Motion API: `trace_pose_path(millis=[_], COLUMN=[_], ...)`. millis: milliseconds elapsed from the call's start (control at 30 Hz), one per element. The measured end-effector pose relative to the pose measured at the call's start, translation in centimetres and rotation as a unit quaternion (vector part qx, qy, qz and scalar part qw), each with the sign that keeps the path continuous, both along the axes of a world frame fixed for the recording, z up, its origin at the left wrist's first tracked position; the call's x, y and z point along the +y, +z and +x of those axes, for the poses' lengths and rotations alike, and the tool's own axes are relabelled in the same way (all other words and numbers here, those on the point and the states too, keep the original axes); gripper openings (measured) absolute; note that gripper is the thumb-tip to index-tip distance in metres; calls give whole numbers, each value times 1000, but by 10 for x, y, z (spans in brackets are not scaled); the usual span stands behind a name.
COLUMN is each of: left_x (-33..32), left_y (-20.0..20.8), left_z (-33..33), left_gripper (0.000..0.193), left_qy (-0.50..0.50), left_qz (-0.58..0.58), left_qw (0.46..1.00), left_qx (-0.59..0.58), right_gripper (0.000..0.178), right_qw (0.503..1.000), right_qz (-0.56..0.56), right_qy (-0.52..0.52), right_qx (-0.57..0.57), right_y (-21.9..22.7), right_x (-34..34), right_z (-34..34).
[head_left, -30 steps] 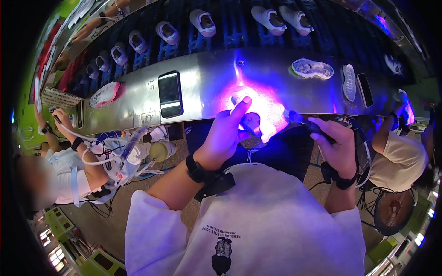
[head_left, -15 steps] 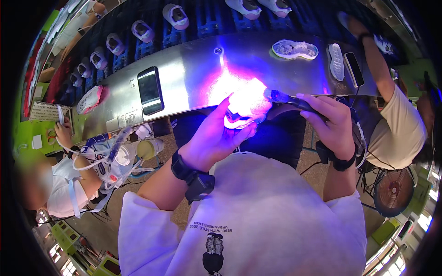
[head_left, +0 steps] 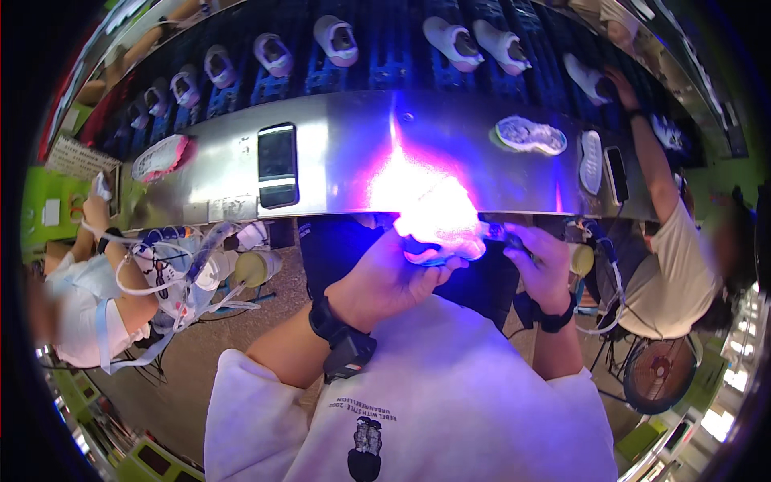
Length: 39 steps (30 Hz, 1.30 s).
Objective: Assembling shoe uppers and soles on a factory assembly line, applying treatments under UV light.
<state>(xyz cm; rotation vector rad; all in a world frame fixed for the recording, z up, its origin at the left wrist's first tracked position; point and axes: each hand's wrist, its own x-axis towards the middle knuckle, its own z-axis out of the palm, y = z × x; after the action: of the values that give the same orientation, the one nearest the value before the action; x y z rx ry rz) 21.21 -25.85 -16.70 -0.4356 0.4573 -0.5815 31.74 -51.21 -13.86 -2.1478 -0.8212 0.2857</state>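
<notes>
The left hand (head_left: 385, 277) is closed round a brightly lit shoe (head_left: 440, 229) at the near edge of the worktop (head_left: 217, 173); by the right hand (head_left: 544, 263) a dark tool (head_left: 499, 234) is gripped just rightward. Scuffing could be caused if contact is hidden by glare (head_left: 395, 175).

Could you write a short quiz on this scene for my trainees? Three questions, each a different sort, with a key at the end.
1. Multiple choice: What grips the brightly lit item from the left?
A) A metal clamp
B) The wearer's left hand
C) A pair of pliers

2. True or false: The round fan is on the left side of the picture.

3. Short answer: What lies just to the right of the narrow white sole on the metal bench?

Key:
1. B.
2. False; the round fan is at the lower right.
3. A dark-screened phone.
</notes>
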Motion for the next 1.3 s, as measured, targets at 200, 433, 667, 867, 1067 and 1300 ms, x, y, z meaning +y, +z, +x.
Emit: trace_pose_path(millis=[200,433,667,867,1067,1300], left_x=[7,28,28,13,4,-7], left_y=[29,47,45,45,40,49], left_z=[7,10,14,19,23,33], left_gripper=[49,60,59,50,54,41], left_qy=[30,89,205,244,235,237], left_qz=[319,730,925,886,841,825], left_qw=[946,650,48,-76,-164,-183], left_qx=[-46,-192,-315,-386,-458,-479], right_gripper=[38,40,40,37,40,38], right_qw=[995,986,964,968,979,993], right_qz=[-15,73,155,166,197,107], right_qy=[-52,-17,-101,-110,-50,-54], right_qx=[82,147,193,153,8,-7], right_y=[15,16,28,52,61,74], right_x=[30,15,-11,-36,-51,-60], right_z=[3,-4,-5,-18,-17,-9])
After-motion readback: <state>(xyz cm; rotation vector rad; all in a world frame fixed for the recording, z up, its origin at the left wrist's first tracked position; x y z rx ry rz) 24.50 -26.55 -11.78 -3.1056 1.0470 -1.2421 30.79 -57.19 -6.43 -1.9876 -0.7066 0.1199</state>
